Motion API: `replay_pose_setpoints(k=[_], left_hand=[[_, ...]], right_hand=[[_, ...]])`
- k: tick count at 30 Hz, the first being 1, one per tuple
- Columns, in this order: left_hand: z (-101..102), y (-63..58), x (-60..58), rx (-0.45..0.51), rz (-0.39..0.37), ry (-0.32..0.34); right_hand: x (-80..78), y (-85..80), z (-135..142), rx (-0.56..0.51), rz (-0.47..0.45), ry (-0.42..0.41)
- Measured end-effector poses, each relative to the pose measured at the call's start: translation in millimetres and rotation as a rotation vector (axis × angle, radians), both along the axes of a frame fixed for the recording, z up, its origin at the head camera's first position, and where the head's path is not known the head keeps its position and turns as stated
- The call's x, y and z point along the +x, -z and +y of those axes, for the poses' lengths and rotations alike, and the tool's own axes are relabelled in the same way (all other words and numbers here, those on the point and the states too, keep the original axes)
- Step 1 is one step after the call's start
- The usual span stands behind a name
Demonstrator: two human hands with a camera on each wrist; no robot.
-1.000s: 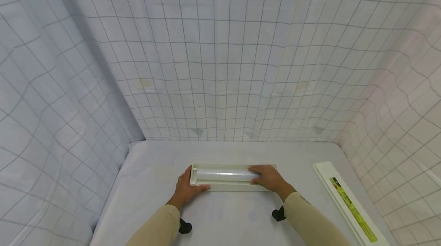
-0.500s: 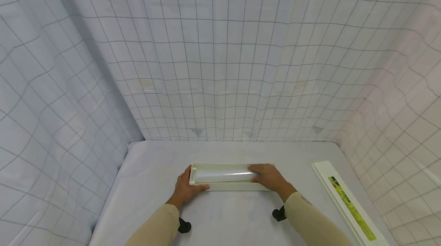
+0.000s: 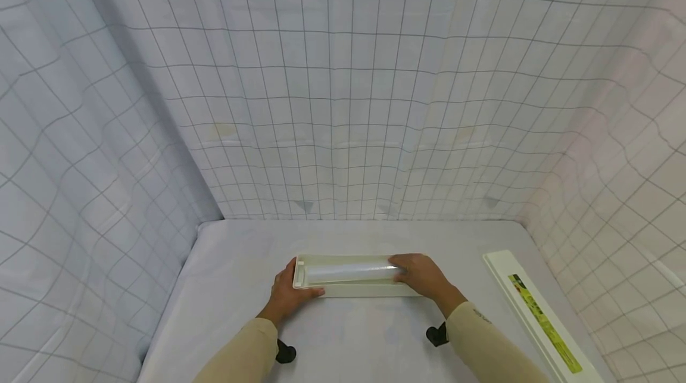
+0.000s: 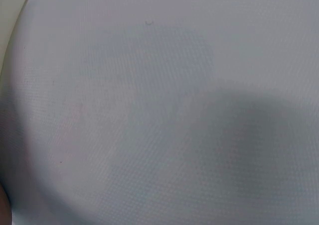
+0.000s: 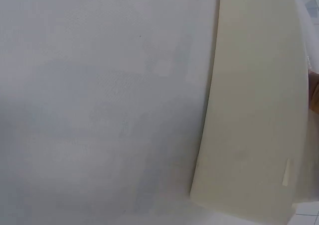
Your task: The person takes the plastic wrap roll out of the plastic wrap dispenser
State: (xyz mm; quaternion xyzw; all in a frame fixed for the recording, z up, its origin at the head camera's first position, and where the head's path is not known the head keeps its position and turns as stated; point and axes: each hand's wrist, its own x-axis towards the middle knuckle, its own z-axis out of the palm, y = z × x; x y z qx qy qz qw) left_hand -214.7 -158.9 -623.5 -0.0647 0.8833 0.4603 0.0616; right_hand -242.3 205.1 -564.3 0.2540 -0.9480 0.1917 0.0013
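Observation:
A long cream plastic box (image 3: 370, 291) lies crosswise on the table with its top uncovered. Inside it is a shiny, translucent roll of plastic film (image 3: 343, 272), slightly tilted with its right end higher. My left hand (image 3: 289, 292) grips the box's left end, thumb along the front wall. At the other end, my right hand (image 3: 426, 279) holds the roll's right end, which its fingers hide. The right wrist view shows the box's plain wall (image 5: 254, 105) and a bit of finger (image 5: 314, 93). Only a box edge (image 4: 9, 16) and a fingertip sliver show in the left wrist view.
A long cream lid (image 3: 536, 311) with a yellow-green label lies slanted at the table's right side. White cloth covers the table (image 3: 354, 341). Grid-patterned white sheets (image 3: 337, 103) hang behind it and on both sides.
My right hand has tipped the roll's right end up slightly inside the box and shifted a little to the right. My left hand keeps its grip on the box.

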Motion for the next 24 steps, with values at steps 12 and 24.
replay_pose_setpoints(k=[12, 24], left_hand=[[-1, 2.1, 0.4, 0.005, -0.008, 0.013], [-2, 1.2, -0.3, 0.008, 0.002, 0.016]], right_hand=[[-0.1, -11.7, 2, -0.010, -0.037, 0.016], [6.7, -26.9, 0, -0.050, -0.021, 0.047]])
